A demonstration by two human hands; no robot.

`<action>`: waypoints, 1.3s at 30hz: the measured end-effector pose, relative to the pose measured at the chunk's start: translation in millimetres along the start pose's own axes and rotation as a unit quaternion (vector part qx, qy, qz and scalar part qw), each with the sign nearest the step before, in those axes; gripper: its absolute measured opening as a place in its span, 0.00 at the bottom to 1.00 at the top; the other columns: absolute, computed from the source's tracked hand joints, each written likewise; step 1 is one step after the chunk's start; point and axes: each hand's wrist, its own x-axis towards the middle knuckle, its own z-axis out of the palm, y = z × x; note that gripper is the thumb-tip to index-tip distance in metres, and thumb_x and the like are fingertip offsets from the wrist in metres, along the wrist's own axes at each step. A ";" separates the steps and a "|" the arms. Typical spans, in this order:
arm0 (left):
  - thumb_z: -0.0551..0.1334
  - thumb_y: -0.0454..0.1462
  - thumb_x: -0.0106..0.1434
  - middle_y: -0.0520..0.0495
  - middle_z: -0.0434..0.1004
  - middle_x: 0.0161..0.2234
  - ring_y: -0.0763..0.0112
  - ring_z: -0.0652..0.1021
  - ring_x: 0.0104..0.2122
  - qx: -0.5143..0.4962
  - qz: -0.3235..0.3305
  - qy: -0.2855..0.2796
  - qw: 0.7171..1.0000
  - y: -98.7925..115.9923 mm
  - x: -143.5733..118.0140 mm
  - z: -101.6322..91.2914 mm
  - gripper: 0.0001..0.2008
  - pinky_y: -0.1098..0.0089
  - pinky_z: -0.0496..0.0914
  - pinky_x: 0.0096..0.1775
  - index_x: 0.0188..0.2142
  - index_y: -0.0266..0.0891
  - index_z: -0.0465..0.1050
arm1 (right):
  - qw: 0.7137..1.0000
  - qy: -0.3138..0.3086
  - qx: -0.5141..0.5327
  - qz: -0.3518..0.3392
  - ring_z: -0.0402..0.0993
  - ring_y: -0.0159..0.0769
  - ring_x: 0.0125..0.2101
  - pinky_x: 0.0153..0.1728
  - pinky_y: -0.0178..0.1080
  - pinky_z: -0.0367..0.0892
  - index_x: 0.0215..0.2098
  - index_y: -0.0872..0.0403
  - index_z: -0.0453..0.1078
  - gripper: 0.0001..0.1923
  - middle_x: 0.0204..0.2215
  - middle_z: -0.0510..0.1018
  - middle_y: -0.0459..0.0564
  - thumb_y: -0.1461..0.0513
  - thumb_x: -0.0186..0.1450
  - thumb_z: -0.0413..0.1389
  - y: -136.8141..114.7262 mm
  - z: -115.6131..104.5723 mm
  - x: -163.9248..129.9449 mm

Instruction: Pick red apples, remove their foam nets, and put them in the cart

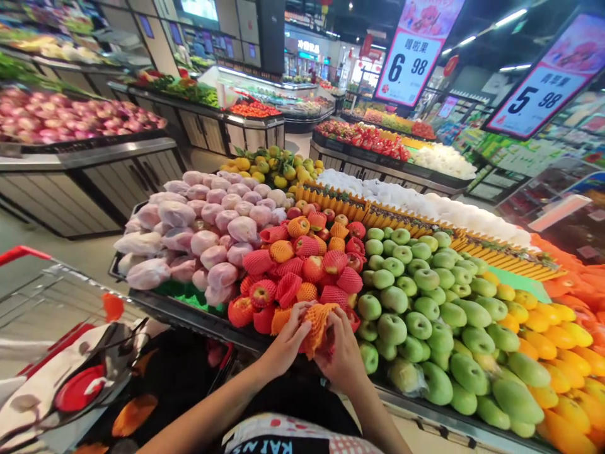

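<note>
A supermarket produce hall spreads out under a dark ceiling (359, 12) with strip lights (513, 16). Grey-panelled display stands (85, 183) line a pale floor (57, 252). Two hanging price signs (409, 66) show 6.98 and 5.98. Lit shopfronts (307, 53) glow at the far end.

Fruit display stand (198, 315) directly ahead, shopping cart (51, 296) to its left, near edge. Netted fruit pile (307, 265) at front centre of stand; wrapped fruit heap (198, 227) left of it, apple heap (425, 315) right of it. Mangoes (558, 340) further right, beyond apples. Citrus pile (274, 167) behind wrapped heap, at far end. Left hand (286, 343) and right hand (343, 353) side by side at front edge of netted pile, both on one netted fruit (316, 325), touching. Further produce counters (85, 157) behind and left; price signs (409, 66) overhead, rear right.
</note>
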 end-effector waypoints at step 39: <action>0.76 0.51 0.55 0.42 0.76 0.57 0.53 0.77 0.54 -0.129 0.102 -0.022 0.986 -48.5 -23.2 116.3 0.36 0.60 0.72 0.54 0.60 0.47 0.70 | 0.921 -0.016 0.389 0.026 0.72 0.47 0.59 0.52 0.45 0.73 0.65 0.40 0.67 0.28 0.60 0.76 0.51 0.51 0.68 0.64 64.6 -125.3 -43.9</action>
